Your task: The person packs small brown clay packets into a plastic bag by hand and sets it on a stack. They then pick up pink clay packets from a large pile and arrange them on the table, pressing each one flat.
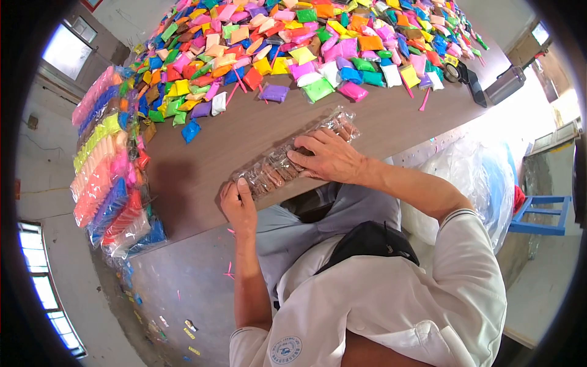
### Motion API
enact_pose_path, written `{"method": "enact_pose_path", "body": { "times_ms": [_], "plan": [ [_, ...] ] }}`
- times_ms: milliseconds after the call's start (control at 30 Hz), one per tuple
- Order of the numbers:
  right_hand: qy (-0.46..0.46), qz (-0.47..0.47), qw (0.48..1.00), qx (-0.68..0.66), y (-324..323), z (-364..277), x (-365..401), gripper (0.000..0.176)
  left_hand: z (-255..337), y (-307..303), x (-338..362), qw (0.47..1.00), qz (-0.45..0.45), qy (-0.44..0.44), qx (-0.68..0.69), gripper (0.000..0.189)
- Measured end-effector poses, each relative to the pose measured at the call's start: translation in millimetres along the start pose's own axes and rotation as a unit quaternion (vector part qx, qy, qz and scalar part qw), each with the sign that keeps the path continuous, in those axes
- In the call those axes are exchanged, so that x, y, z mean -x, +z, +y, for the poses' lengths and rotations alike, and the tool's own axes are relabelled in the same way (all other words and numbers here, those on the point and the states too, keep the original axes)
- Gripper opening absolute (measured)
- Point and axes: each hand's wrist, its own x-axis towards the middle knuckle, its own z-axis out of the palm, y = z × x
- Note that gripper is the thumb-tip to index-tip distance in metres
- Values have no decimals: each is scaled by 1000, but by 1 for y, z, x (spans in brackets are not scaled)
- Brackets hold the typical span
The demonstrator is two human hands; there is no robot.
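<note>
A long clear plastic bag of brown packets [266, 175] lies slanted along the front edge of the brown table [202, 162]. My left hand [237, 203] is closed around its near left end, with the thumb on top. Over the right half of the bag lies my right hand [330, 156], its fingers bent across the plastic and gripping it. The far right end of the bag [344, 122] sticks out beyond that hand, crinkled and shiny. The undersides of both hands are hidden.
A big heap of small colourful packets [302, 55] covers the back of the table. Filled clear bags sorted by colour [110, 165] are stacked at the left edge. A tape roll [451, 73] and a dark metal box [505, 85] sit at right, near a blue stool [541, 214].
</note>
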Motion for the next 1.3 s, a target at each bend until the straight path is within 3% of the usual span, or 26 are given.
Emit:
{"method": "enact_pose_path", "body": {
  "times_ms": [67, 267, 500, 533, 600, 700, 800, 900, 1000, 1100, 1200, 1300],
  "plan": [
    [-1, -4, 1000, -2, 2, 1, 1, 53, -4, 2, 0, 999, 22, 39, -5, 43],
    [4, -17, 1000, -13, 2, 3, -5, 46, 6, -6, 3, 985, 11, -127, 113, 50],
    [23, -56, 996, -60, -4, 12, -34, 26, 8, -9, -2, 975, 63, -121, 175, 56],
    [55, -111, 989, -81, -5, 15, -40, 26, 5, -10, -1, 974, 64, -121, 179, 57],
    [119, -219, 961, -122, -9, 23, -56, 28, 1, -11, -1, 972, 67, -121, 190, 58],
    [334, -405, 796, -302, -24, 29, -90, 31, 0, -10, -1, 969, 69, -121, 206, 59],
    [301, -381, 806, -338, -3, 52, -98, 28, 0, -9, 0, 968, 65, -119, 211, 58],
    [224, -396, 861, -227, 39, 85, -106, 33, 2, -10, 2, 972, 50, -114, 201, 56],
    [199, -392, 878, -189, 43, 89, -104, 37, 8, -12, 1, 973, 43, -107, 199, 53],
    [203, -285, 936, -34, 38, 81, -106, 44, 8, -12, 2, 974, 39, -99, 201, 51],
    [193, -201, 950, -140, 8, 62, -110, 58, 7, -10, 2, 976, 41, -92, 195, 50],
    [86, -124, 988, -33, 16, 36, -97, 68, 2, -8, 4, 981, 35, -93, 165, 48]
  ]
}}
